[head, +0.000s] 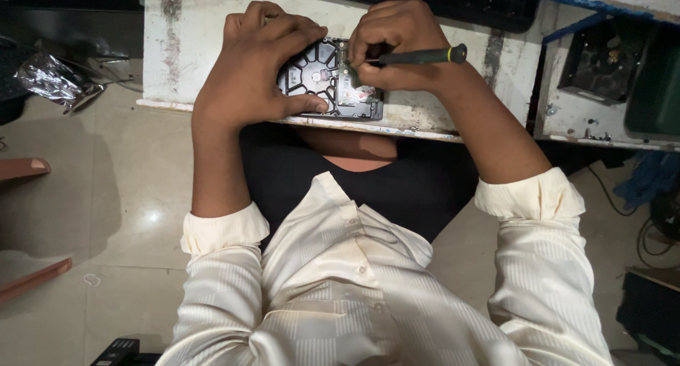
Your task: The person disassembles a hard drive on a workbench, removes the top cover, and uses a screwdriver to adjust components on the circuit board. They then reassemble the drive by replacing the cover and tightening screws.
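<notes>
Your left hand (pixel 258 61) presses down on the black metal hard disk drive (pixel 327 81), fingers curled over its far-left corner and thumb laid along its near edge, clamping it flat against the worn, paint-chipped white workbench (pixel 184 47). The drive lies underside up at the bench's near edge, its ribbed black casting and a small green circuit board showing between your two hands. Your right hand (pixel 397 44) is clenched around a slim screwdriver with a black handle and a yellow band (pixel 421 55); the shaft runs roughly level, butt end pointing away to the right of the drive, and the tip disappears under your fingers on the drive's right side, so the exact point of contact cannot be told. Just beyond the drive, at the bench's far edge, lies a black computer keyboard (pixel 467 1). Well to the right of the drive, a black box-shaped part (pixel 602 61) sits on a second white surface. To the left of the drive, off the bench, a crumpled silvery plastic bag (pixel 49 79) rests in shadow. Below the drive, your rolled cream sleeves frame the tiled floor.
</notes>
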